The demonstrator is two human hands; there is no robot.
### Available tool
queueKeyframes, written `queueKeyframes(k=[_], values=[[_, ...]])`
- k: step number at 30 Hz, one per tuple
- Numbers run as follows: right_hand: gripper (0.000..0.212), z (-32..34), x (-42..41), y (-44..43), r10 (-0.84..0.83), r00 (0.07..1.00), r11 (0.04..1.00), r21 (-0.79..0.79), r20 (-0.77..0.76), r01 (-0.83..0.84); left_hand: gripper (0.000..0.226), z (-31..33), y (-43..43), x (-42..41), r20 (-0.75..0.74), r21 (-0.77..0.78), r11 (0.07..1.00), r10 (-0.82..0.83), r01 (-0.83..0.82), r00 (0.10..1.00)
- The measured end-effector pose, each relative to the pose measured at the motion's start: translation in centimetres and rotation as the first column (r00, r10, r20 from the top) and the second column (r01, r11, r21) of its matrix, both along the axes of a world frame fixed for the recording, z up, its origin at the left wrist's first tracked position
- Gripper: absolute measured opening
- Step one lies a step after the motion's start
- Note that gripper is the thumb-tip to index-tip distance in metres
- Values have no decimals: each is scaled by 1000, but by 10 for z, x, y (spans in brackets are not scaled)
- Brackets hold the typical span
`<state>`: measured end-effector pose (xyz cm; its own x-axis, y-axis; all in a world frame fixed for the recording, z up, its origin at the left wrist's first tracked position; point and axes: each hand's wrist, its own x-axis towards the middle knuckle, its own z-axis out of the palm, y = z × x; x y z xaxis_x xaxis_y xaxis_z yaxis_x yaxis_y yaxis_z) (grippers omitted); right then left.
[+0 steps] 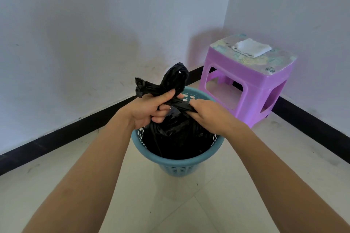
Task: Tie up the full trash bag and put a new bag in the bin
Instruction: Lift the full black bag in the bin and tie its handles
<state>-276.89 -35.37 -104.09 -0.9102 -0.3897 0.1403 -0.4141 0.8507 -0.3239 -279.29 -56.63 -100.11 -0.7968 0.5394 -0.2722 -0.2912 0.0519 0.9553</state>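
A black trash bag (174, 134) sits inside a blue perforated bin (178, 166) on the tiled floor. The bag's top is gathered into twisted strands above the rim, with a loop (176, 77) standing up and a loose end sticking out to the left. My left hand (149, 109) grips the strands at the left. My right hand (210, 115) pinches the strand on the right, just over the bin's far rim. Both hands are closed on the plastic.
A purple plastic stool (248, 81) stands in the corner to the right, close behind the bin. A folded white cloth or bag (250, 47) lies on its top. White walls with a black skirting board (56, 136) run behind.
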Motion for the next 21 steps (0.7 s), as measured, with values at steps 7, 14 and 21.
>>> queueKeyframes(k=[7,14,21], values=[[67,5,5,22,-125,888,891,-343,443,297,43,7,8,3,93,22,999,-32,31,995],[60,65,5,2,-114,933,468,-810,342,354,40,11,15,4,-2,-72,994,-88,88,996],[17,65,6,-5,-233,959,441,-861,162,253,50,1,9,3,49,121,989,86,-91,995]])
